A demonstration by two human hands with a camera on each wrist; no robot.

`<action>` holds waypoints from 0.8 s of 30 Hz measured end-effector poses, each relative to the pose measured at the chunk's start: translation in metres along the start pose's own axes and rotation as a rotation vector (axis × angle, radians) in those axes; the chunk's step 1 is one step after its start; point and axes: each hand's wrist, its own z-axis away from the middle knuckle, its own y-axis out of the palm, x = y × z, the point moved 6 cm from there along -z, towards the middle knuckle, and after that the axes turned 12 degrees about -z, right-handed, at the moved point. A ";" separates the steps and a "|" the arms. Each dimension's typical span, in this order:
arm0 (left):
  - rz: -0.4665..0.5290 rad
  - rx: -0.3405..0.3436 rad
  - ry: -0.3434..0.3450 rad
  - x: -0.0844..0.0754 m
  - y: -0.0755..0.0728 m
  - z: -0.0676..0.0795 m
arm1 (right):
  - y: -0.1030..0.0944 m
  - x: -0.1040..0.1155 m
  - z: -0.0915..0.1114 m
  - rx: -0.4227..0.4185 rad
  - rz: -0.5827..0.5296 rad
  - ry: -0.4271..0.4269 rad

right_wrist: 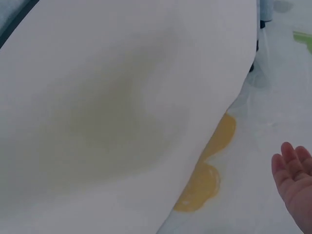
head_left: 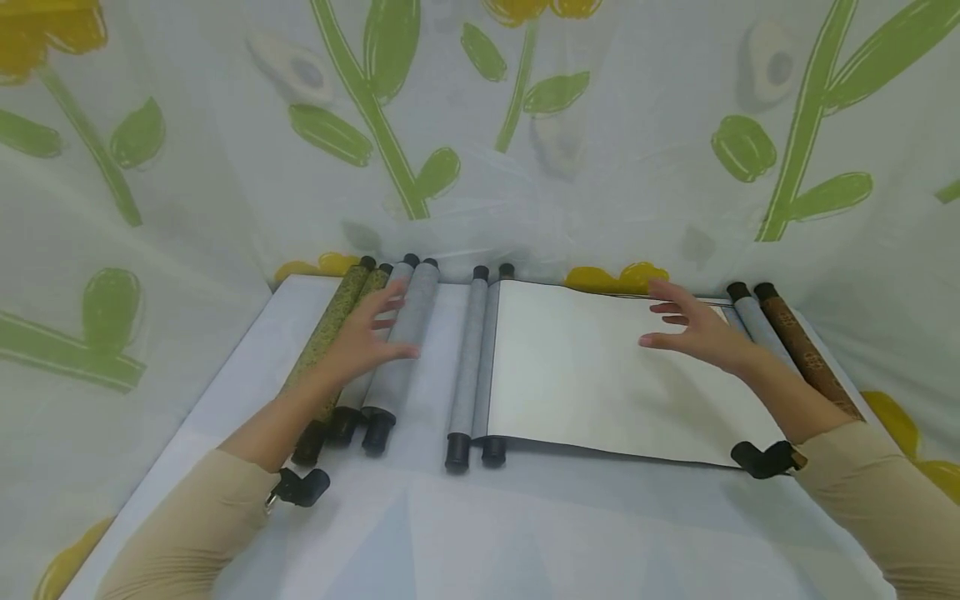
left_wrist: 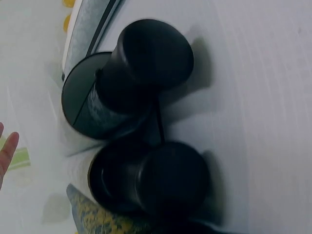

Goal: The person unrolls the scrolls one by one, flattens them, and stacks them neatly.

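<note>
My left hand [head_left: 367, 337] hovers with spread, relaxed fingers over several rolled scrolls at the left, among them a green-gold patterned scroll [head_left: 330, 333] and a grey scroll [head_left: 408, 342]. It holds nothing. In the left wrist view, the black end knobs [left_wrist: 170, 178] of these rolls show up close. Over the right part of an unrolled scroll's white sheet [head_left: 570, 367] is my right hand [head_left: 701, 333], thumb and fingers apart, gripping nothing. The right wrist view shows the bare sheet [right_wrist: 97, 97] below, its edge slightly wavy, with the fingertips [right_wrist: 287, 168] at the side.
Left of the white sheet lies another grey roll [head_left: 468, 358]. Near the table's right edge lie a narrow grey roll [head_left: 761, 325] and a brown patterned roll [head_left: 810, 354]. A flower-printed cloth [head_left: 600, 192] hangs behind the white table [head_left: 480, 525]. Each wrist carries a black device [head_left: 303, 487].
</note>
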 end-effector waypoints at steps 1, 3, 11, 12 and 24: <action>0.002 -0.001 -0.002 0.000 -0.002 0.001 | 0.003 0.002 -0.002 0.007 -0.008 -0.001; -0.001 0.002 -0.011 0.001 -0.006 0.002 | 0.010 0.005 -0.006 0.020 -0.025 -0.003; -0.027 0.011 -0.071 0.014 -0.028 0.008 | 0.036 0.021 -0.021 0.051 -0.057 -0.035; -0.022 0.011 -0.079 0.016 -0.030 0.008 | 0.039 0.023 -0.022 0.055 -0.060 -0.045; -0.074 0.024 -0.176 0.030 -0.050 0.018 | 0.068 0.054 -0.050 0.088 -0.105 -0.164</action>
